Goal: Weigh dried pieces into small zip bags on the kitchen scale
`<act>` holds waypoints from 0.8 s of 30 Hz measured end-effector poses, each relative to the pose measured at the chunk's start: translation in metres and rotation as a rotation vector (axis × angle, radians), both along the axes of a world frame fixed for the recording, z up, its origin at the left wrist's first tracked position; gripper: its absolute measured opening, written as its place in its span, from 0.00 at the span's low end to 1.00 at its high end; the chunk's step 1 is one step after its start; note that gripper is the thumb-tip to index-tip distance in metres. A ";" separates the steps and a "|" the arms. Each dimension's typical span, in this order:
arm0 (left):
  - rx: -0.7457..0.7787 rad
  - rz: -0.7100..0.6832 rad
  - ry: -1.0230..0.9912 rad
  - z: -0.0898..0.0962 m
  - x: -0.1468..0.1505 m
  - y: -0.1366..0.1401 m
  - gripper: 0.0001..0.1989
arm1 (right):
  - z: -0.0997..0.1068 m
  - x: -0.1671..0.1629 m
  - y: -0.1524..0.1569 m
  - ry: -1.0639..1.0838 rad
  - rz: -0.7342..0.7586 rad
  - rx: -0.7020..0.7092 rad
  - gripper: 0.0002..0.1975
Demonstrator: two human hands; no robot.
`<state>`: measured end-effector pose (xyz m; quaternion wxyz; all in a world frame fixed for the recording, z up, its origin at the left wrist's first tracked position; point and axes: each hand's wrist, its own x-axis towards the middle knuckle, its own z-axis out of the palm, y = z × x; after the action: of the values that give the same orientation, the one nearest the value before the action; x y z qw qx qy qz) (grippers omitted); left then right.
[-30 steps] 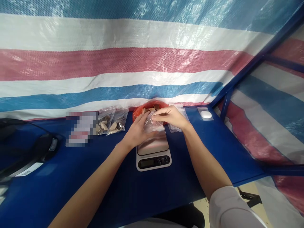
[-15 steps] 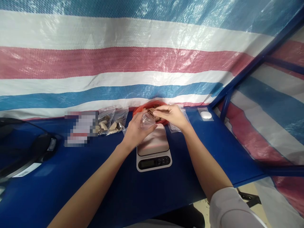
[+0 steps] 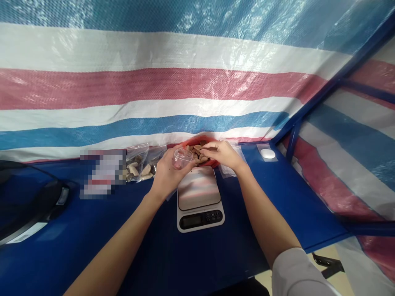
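Right now, on my feed, the left hand [image 3: 169,170] has its fingers and thumb curled around a clear pouch [image 3: 182,158], grasping it with the rounded mouth spread wide. I see the pouch just left of the slices [image 3: 197,158], beyond the top left corner of the scale [image 3: 199,189]. Those brown slices lie heaped in a red bag [image 3: 212,163] at the far side of the desk [image 3: 154,259], just behind the scale.

The right hand [image 3: 226,155] comes in from the other side, fingertips bunched together at the heap; from where I sit I cannot tell whether they pinch a slice or only touch the pile. Its wrist lies above some flat clear bags [image 3: 228,170].

I have the scale face up between the two forearms, buttons toward the wearer, its display dark. Left of the left hand, two filled bags [image 3: 132,166] lean side by side near the striped sheet [image 3: 154,84], pale and dark pieces inside them. Beyond those sits a blurred-out patch [image 3: 103,174], then a black object [image 3: 55,201] at my far left. Over to the right, a white oval [image 3: 268,153] rests on a small clear packet [image 3: 273,159], well apart from both hands
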<state>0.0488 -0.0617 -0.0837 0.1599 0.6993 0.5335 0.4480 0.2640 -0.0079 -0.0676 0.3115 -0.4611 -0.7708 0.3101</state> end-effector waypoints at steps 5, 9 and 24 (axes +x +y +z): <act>-0.037 0.054 -0.014 0.005 -0.010 0.003 0.27 | 0.005 -0.004 0.009 -0.275 -0.047 0.077 0.13; -0.050 0.056 -0.034 0.004 -0.016 0.006 0.29 | 0.006 -0.014 0.010 -0.430 -0.044 0.156 0.14; -0.080 0.010 -0.049 0.005 -0.018 0.007 0.25 | -0.017 -0.014 0.017 -0.717 -0.128 0.201 0.19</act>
<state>0.0308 -0.0545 -0.0792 0.1984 0.6785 0.5503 0.4444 0.2498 0.0092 -0.0842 0.0841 -0.5549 -0.8270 0.0318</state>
